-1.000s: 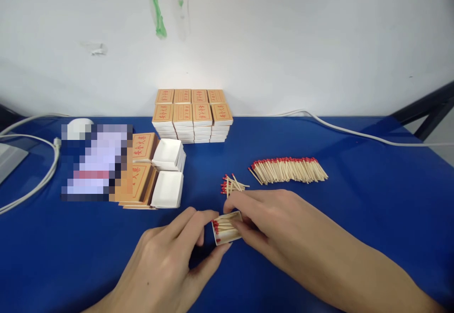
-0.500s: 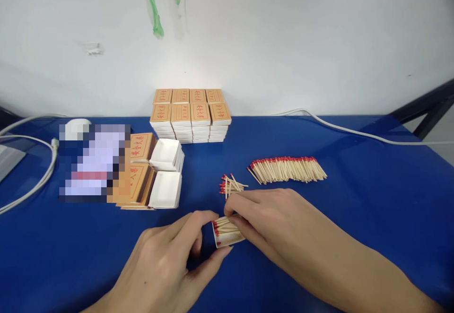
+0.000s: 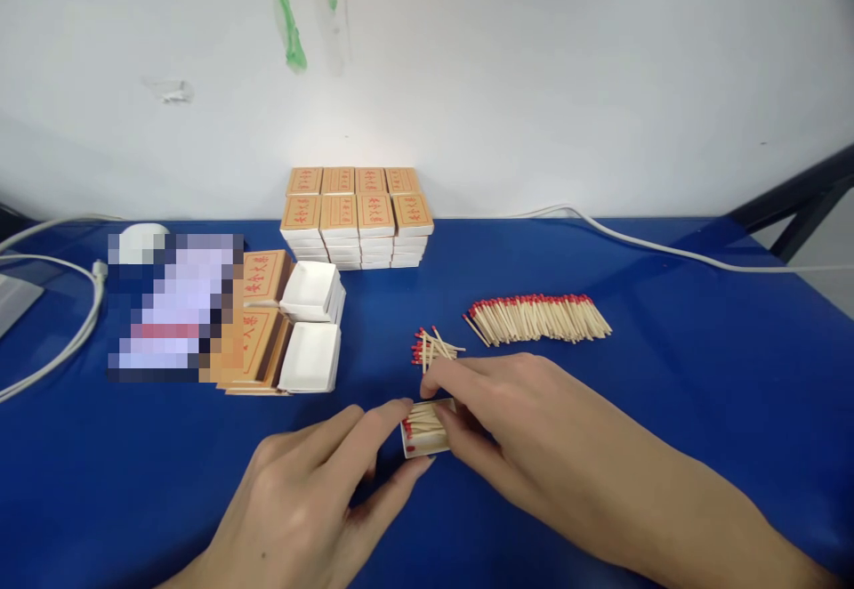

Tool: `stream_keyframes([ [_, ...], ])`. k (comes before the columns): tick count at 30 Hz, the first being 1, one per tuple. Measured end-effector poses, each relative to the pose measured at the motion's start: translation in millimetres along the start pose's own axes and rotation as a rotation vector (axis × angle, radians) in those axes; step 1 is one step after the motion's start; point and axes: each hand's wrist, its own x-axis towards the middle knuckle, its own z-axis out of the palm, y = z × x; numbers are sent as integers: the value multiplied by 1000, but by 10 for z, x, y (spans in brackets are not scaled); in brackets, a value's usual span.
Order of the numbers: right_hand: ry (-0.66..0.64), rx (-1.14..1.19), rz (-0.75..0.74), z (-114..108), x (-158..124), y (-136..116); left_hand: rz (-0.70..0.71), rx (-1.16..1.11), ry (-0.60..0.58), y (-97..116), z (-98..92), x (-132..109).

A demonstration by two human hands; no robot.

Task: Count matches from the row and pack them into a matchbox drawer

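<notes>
A small white matchbox tray (image 3: 427, 452) rests on the blue table, partly filled with red-headed matches (image 3: 424, 420). My left hand (image 3: 326, 482) holds its left end, index finger at the far edge and thumb along the near edge. Over the right end is my right hand (image 3: 513, 438), its thumb touching the matches inside and its index finger apart from the thumb, by the far wall. Its other fingers are hidden. Just beyond lies a small loose pile of matches (image 3: 427, 350), partly covered by the right hand.
Farther right lies a long row of matches (image 3: 540, 319). To the left are stacked empty trays (image 3: 310, 356) and orange matchbox sleeves (image 3: 257, 344), beside a blurred-out object (image 3: 180, 295). Closed matchboxes (image 3: 357, 215) are stacked against the wall. White cables (image 3: 667, 251) run along the table.
My right thumb and index finger have spread apart over the tray, where they were close together. The tray has turned slightly, and my left hand keeps its hold.
</notes>
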Motion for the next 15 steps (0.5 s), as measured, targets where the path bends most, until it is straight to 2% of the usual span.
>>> stream_keyframes([
  [9,-18,28,-1,-9,-113,-19,76,66,-15,-10,-30,31],
  [15,-13,33,20,13,-75,34,-8,30,-15,0,10,-8],
])
